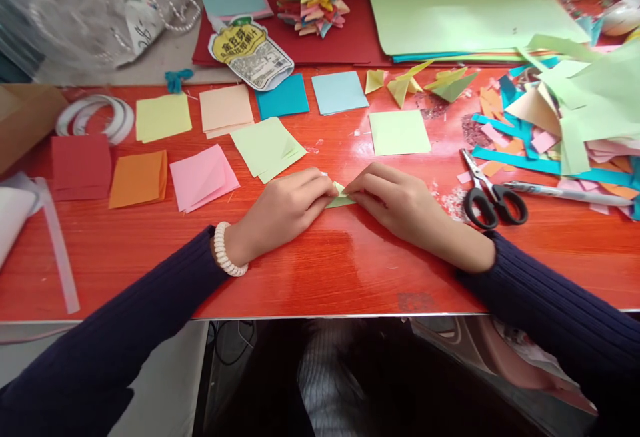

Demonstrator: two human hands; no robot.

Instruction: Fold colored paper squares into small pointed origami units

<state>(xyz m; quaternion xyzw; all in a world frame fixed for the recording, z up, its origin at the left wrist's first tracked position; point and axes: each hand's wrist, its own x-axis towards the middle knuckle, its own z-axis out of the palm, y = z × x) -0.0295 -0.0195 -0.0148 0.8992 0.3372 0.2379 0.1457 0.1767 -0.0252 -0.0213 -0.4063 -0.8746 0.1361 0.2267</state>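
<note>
Between my two hands lies a small folded piece of light green paper (342,200), flat on the red table (320,270). My left hand (295,200) pinches its left end, fingers pressed together. On the other end, the fingertips of my right hand (393,190) are closed in the same way. My fingers cover much of the fold. Just beyond my left hand sits a stack of light green paper squares (267,147), one corner turned. A further light green square stack (400,132) lies past my right hand.
Black-handled scissors (487,190) and a pen (567,192) lie at right, below heaped paper scraps (545,117). Pink (203,177), orange (139,178) and red (81,165) squares lie left, near tape rolls (95,119). Yellow folded pieces (404,85) and a drink pouch (250,50) are behind.
</note>
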